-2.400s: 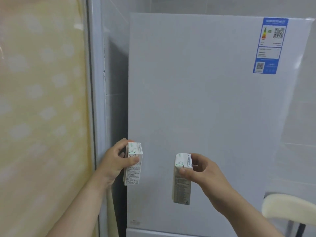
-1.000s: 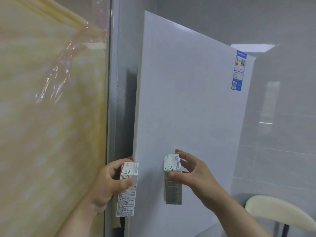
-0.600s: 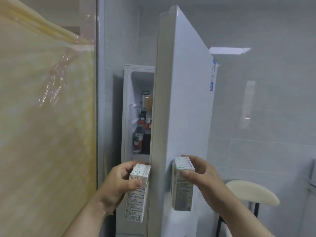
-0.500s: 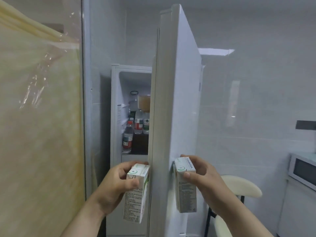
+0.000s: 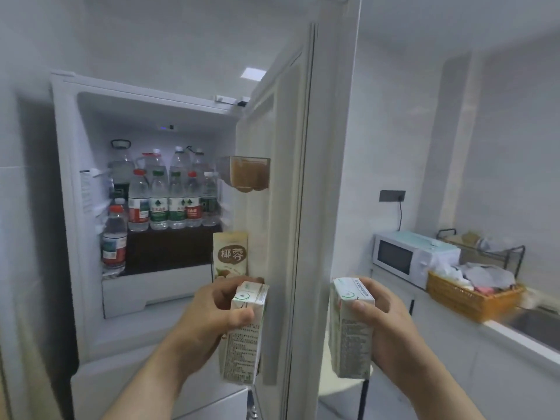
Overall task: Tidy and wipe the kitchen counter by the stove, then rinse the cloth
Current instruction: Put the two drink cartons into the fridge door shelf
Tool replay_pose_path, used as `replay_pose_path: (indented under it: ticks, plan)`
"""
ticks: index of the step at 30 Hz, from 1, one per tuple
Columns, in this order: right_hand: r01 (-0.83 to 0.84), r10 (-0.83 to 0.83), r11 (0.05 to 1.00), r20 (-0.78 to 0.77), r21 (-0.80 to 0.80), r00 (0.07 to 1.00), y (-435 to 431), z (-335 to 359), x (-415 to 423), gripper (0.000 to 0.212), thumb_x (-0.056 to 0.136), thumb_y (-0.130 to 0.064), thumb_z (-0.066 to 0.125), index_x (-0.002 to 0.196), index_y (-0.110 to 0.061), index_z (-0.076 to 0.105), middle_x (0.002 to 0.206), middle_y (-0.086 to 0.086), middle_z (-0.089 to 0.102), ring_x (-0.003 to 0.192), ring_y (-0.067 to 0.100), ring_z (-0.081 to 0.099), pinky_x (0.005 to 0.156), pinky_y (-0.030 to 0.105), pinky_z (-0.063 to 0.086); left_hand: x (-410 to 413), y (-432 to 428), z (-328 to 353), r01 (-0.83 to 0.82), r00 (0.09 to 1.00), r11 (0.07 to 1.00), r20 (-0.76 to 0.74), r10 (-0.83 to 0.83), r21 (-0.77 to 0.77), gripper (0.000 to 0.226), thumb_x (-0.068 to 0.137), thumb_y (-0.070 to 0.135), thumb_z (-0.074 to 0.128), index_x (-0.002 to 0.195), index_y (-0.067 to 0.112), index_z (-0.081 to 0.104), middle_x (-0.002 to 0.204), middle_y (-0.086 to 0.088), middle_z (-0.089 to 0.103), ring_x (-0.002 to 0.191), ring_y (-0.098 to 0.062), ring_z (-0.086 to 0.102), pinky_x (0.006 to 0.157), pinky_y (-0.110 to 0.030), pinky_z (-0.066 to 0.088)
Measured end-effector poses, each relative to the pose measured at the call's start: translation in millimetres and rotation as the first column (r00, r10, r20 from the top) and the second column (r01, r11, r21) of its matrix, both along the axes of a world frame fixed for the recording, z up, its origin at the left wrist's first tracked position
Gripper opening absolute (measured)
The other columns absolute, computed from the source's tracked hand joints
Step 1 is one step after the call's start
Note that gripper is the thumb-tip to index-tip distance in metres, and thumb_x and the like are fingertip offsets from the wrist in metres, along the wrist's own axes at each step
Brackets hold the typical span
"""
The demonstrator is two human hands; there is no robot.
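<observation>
Though print [image 5: 242, 347] unreadable, cartons [image 5: 239, 368] [image 5: 348, 341] clasped in left hand [image 5: 209, 316], right hand [image 5: 385, 322] (grip partly hidden).

kitchen | open fridge [image 5: 145, 207] | microwave [image 5: 415, 256] | counter [image 5: 500, 331]

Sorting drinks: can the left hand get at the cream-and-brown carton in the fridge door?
Likely yes: the white fridge door stands open and the cream-and-brown carton is just above the left hand, which itself grips a white drink carton.
</observation>
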State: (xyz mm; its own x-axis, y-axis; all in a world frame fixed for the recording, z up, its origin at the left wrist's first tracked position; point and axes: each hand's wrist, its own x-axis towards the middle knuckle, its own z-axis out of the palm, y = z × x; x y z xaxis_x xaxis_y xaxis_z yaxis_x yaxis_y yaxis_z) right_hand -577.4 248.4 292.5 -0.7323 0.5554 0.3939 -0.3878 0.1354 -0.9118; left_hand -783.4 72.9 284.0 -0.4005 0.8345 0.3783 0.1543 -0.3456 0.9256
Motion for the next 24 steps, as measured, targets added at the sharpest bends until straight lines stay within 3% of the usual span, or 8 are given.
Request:
replay_pose_path:
  ticks: [5,10,13,16,18,21,24]
  plan:
    - [0.159,-0.159,0.987,0.014,-0.003,0.987,-4,-8,21,0.055,0.043,-0.037,0.084,0.094,-0.017,0.073,0.09,0.015,0.071,0.077,0.026,0.067,0.073,0.042,0.051,12,25,-2,0.071,0.996,0.997,-0.058,-0.071,0.001,0.056,0.06,0.032,0.079,0.106,0.002,0.067,0.093,-0.021,0.064,0.086,-0.027,0.063,0.076,-0.035,0.05]
    - [0.346,-0.347,0.938,0.029,0.04,0.937,-10,-12,28,0.072,0.041,-0.039,0.084,0.105,-0.01,0.066,0.097,0.014,0.073,0.085,0.023,0.07,0.078,0.038,0.051,12,33,-9,0.045,0.995,0.999,-0.084,-0.043,0.023,0.052,0.06,0.037,0.078,0.093,0.0,0.063,0.084,-0.017,0.06,0.079,-0.024,0.06,0.073,-0.037,0.048]
    - [0.402,-0.402,0.915,0.052,0.016,0.914,-8,-15,27,0.073,0.045,-0.04,0.079,0.111,-0.015,0.064,0.103,0.007,0.074,0.096,0.023,0.069,0.085,0.039,0.052,5,31,-16,0.018,0.993,1.0,-0.118,-0.019,-0.012,0.048,0.06,0.043,0.078,0.092,0.01,0.067,0.087,-0.015,0.066,0.083,-0.024,0.065,0.076,-0.037,0.052]
    - [0.438,-0.438,0.899,0.092,0.02,0.894,-4,-13,21,0.079,0.047,-0.044,0.081,0.12,-0.021,0.062,0.119,-0.005,0.069,0.114,0.02,0.063,0.101,0.047,0.048,-8,28,-24,-0.006,0.999,1.0,-0.051,0.005,-0.024,0.05,0.059,0.04,0.08,0.099,0.013,0.07,0.096,-0.014,0.071,0.094,-0.032,0.068,0.084,-0.047,0.054]
    - [0.472,-0.473,0.881,0.089,0.035,0.876,0,-10,19,0.086,0.044,-0.051,0.086,0.121,-0.019,0.062,0.115,-0.005,0.071,0.111,0.023,0.065,0.101,0.05,0.047,-17,27,-27,-0.014,1.0,1.0,-0.015,0.014,-0.022,0.051,0.057,0.039,0.081,0.101,0.014,0.071,0.1,-0.015,0.072,0.096,-0.033,0.068,0.086,-0.049,0.055]
    - [0.514,-0.515,0.857,0.075,0.034,0.854,8,-6,19,0.089,0.04,-0.059,0.088,0.115,-0.016,0.064,0.105,0.007,0.072,0.105,0.033,0.066,0.096,0.052,0.05,-27,26,-26,-0.043,0.998,0.999,0.039,0.043,-0.017,0.053,0.056,0.034,0.083,0.105,0.018,0.07,0.101,-0.01,0.073,0.096,-0.027,0.069,0.08,-0.039,0.056]
    - [0.517,-0.517,0.856,0.095,0.034,0.85,15,-9,18,0.089,0.043,-0.054,0.086,0.12,-0.017,0.062,0.112,0.002,0.071,0.109,0.03,0.065,0.098,0.05,0.05,-36,28,-25,-0.037,0.996,0.999,0.078,0.039,-0.021,0.047,0.057,0.032,0.083,0.101,0.023,0.07,0.099,-0.008,0.073,0.093,-0.024,0.07,0.076,-0.032,0.055]
